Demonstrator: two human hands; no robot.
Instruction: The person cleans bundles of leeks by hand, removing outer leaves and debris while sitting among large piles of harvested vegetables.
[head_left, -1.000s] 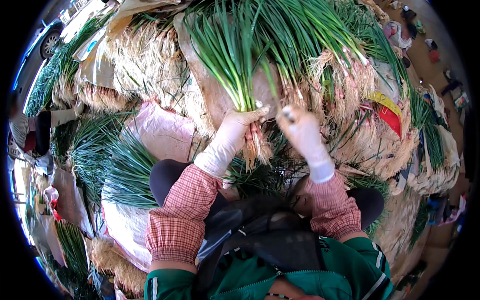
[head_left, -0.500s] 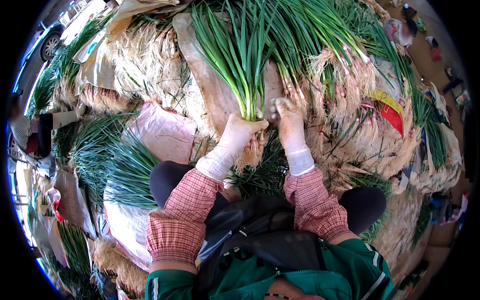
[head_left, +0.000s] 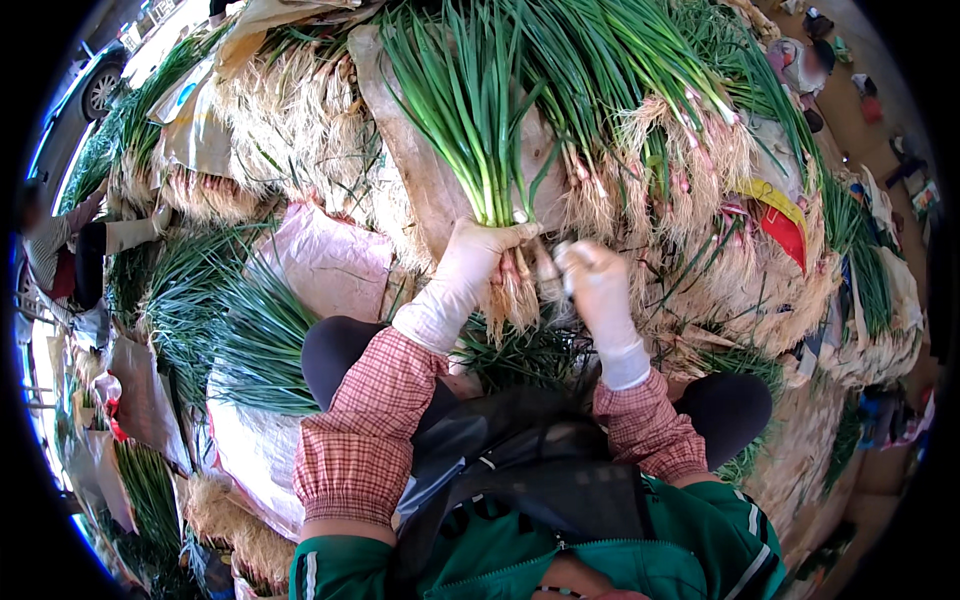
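We see our left hand (head_left: pixel 478 258), gloved, at the end of a forearm (head_left: pixel 372 410) slanting up and rightward, wrapped tightly around the onions (head_left: pixel 484 175) just above their roots (head_left: pixel 514 296), with the leaves (head_left: pixel 447 95) fanning up over the sack (head_left: pixel 408 190) and the roots hanging near its lower edge. Our right hand (head_left: pixel 598 280), gloved too, hovers just beside the roots, its forearm (head_left: pixel 648 418) leaning up and leftward and its fingers (head_left: pixel 577 257) curled in, though through the blur we cannot tell whether they pinch anything
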